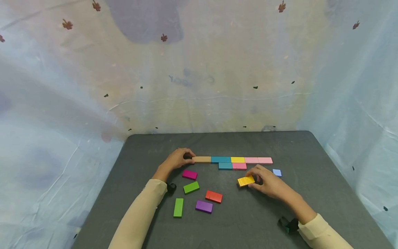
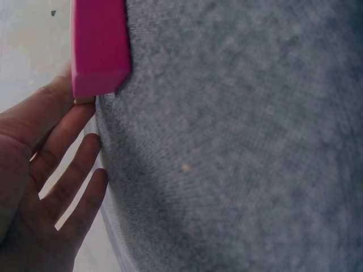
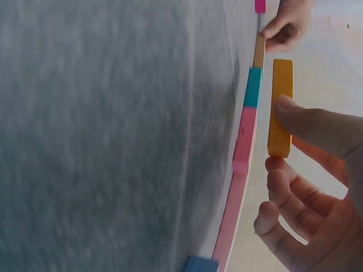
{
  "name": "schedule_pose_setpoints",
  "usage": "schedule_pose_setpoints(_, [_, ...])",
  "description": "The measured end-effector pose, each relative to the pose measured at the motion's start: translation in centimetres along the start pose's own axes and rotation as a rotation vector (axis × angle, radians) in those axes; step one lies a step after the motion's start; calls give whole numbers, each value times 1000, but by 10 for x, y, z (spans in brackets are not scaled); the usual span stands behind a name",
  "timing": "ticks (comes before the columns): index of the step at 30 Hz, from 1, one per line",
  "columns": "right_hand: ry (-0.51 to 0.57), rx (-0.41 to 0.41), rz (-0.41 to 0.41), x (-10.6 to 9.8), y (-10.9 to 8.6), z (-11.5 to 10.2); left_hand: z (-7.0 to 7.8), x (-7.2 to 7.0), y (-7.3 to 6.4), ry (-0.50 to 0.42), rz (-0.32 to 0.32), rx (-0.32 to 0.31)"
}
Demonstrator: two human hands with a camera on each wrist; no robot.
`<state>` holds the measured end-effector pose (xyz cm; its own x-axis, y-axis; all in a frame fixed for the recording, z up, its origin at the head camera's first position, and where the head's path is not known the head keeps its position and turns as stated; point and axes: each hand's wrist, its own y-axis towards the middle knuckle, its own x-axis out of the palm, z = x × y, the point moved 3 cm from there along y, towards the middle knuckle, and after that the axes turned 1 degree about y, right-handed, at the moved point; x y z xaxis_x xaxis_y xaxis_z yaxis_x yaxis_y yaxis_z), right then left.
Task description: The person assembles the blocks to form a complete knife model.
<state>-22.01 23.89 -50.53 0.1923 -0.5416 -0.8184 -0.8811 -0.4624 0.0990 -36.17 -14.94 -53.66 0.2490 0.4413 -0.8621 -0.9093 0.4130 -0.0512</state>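
My right hand (image 1: 268,182) pinches a yellow wooden block (image 1: 245,181) between thumb and fingers, held just in front of the block row; the right wrist view shows this yellow block (image 3: 281,107) apart from the row. At the row's left end, my left hand (image 1: 178,159) holds the tip of a tan block (image 1: 202,159) with thumb and index finger. Right of it run a teal block (image 1: 221,159), a yellow block in the row (image 1: 237,159) and two pink blocks (image 1: 258,160). A second teal block (image 1: 225,166) and another pink block (image 1: 239,166) lie against the row's near side.
Loose on the dark grey table (image 1: 149,145) lie a magenta block (image 1: 189,174), two green blocks (image 1: 191,187), a red block (image 1: 214,196) and a purple block (image 1: 204,206). Near my right hand is a blue block (image 1: 277,172). Patterned sheeting (image 1: 199,76) hangs behind the table.
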Motion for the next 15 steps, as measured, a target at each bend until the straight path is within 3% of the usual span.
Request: schedule_pose_setpoints(15, [-78, 85, 108, -15, 6, 28, 0, 1, 0, 7, 5, 5])
